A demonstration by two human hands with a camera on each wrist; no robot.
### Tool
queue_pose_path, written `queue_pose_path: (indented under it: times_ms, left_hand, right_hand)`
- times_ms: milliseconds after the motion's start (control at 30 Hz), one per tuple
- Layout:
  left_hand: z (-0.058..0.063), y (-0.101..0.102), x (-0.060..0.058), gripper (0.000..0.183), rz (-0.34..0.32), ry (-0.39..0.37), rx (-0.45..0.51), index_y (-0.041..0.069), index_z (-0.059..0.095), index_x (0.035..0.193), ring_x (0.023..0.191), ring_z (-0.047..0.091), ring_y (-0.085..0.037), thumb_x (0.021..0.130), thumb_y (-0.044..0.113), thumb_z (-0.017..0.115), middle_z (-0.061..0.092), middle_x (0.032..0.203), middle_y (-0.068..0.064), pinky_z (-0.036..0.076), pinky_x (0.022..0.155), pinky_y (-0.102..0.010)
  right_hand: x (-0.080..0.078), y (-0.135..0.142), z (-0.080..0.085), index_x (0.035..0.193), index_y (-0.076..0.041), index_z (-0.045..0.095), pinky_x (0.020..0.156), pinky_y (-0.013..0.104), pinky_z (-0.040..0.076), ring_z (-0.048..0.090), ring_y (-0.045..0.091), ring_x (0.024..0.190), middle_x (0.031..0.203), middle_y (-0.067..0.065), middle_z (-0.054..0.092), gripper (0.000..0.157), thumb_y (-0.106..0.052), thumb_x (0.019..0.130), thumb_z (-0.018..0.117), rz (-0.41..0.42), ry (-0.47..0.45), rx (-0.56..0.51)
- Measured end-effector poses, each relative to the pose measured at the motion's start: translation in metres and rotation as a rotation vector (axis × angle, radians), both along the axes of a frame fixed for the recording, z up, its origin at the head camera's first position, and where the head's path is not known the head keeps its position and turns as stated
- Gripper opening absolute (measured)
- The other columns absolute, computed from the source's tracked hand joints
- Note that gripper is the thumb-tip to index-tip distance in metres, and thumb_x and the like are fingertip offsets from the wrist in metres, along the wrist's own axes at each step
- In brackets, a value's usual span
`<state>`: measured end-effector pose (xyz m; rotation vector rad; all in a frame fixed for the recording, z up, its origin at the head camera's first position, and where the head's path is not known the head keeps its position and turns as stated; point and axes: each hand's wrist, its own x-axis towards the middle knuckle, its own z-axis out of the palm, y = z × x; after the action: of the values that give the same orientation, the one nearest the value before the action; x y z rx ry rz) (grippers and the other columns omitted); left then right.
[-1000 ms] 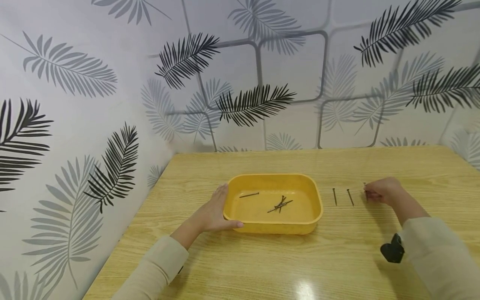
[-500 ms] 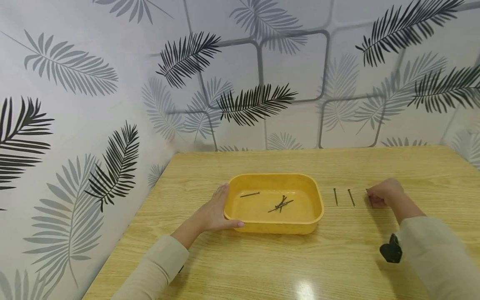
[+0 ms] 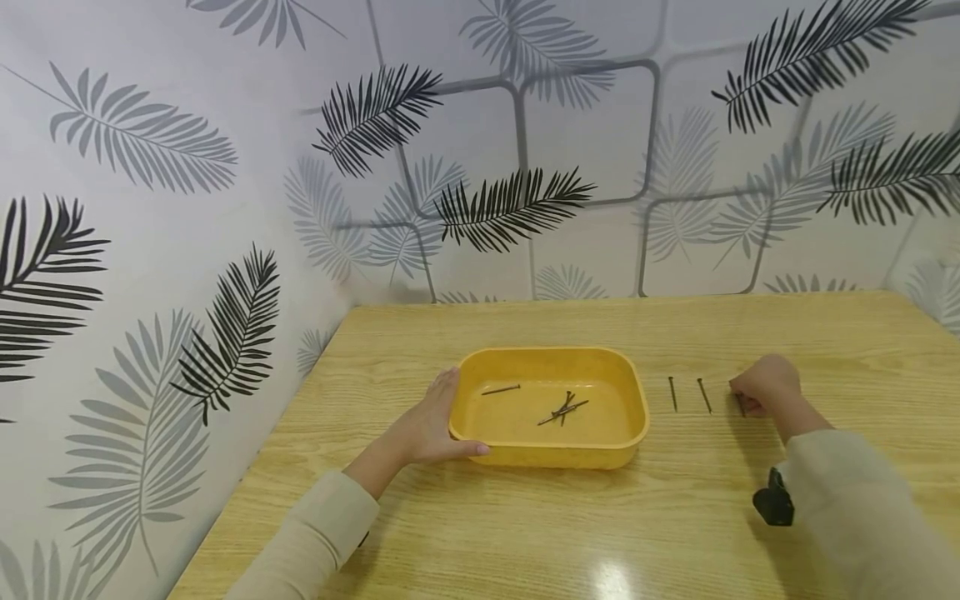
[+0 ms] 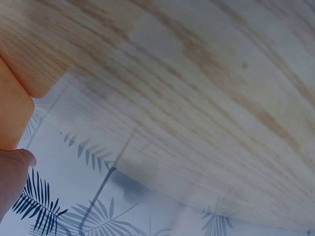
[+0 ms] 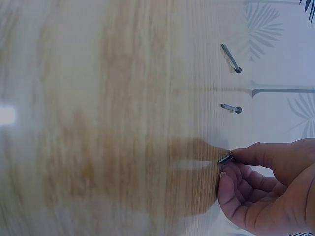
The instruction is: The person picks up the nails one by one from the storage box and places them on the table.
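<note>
My left hand [image 3: 431, 425] holds the left front corner of a yellow plastic tray [image 3: 547, 457], thumb along the front rim and fingers against the left wall. Its fingertip [image 4: 28, 156] shows beside the tray's orange-yellow wall [image 4: 12, 105] in the left wrist view. Inside the tray lie a lone screw [image 3: 501, 389] and a small crossed pile of screws [image 3: 562, 408]. To the tray's right, my right hand [image 3: 768, 387] pinches a dark screw [image 5: 225, 158] between thumb and fingers, close over the table. Its remaining fingers are curled in, and the hand covers part of the screw.
Two screws [image 3: 672, 394] [image 3: 704, 396] lie side by side on the wood-grain table [image 3: 562, 525], between the tray and my right hand. Behind the table stands a leaf-patterned wall [image 3: 585, 250], with another to the left. A black wrist device [image 3: 775, 500] hangs under the right sleeve.
My right hand has stayed by the third screw, turning slightly and shifting a little, so its fingers cover the screw differently. My left hand and the tray stay in place.
</note>
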<state>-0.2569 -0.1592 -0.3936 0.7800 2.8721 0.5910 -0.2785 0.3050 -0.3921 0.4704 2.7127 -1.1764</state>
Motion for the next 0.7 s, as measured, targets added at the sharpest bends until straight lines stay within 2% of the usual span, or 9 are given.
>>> queue_pose_path:
  times_ms: [433, 533, 700]
  left_hand:
    - [0.0004, 0.0001, 0.0018, 0.124, 0.002, -0.010, -0.001, 0.003, -0.004, 0.149, 0.145, 0.001, -0.029, 0.069, 0.073, 0.060, -0.001, 0.157, -0.014, 0.014, 0.116, -0.047]
    - [0.0005, -0.0002, 0.0020, 0.124, 0.002, -0.014, 0.003, 0.003, -0.004, 0.149, 0.145, 0.001, -0.028, 0.069, 0.073, 0.060, -0.001, 0.157, -0.014, 0.014, 0.116, -0.048]
    - [0.0004, -0.0001, 0.0016, 0.124, 0.003, -0.005, 0.002, 0.002, -0.003, 0.149, 0.145, 0.002, -0.029, 0.069, 0.074, 0.059, -0.001, 0.157, -0.015, 0.015, 0.116, -0.048]
  right_hand:
    - [0.0031, -0.0015, 0.0030, 0.068, 0.008, 0.056, 0.050, 0.031, 0.054, 0.055, 0.013, 0.045, 0.050, 0.004, 0.055, 0.021, -0.008, 0.082, 0.056, -0.020, -0.005, -0.014]
    - [0.0034, -0.0012, 0.0048, 0.065, 0.006, 0.056, 0.050, 0.031, 0.054, 0.055, 0.013, 0.045, 0.049, 0.004, 0.054, 0.022, -0.009, 0.082, 0.056, -0.019, -0.010, -0.005]
    - [0.0037, 0.0021, 0.0078, 0.054, -0.002, 0.053, 0.046, 0.027, 0.050, 0.050, 0.009, 0.041, 0.041, -0.003, 0.048, 0.026, -0.010, 0.078, 0.050, 0.015, 0.009, 0.079]
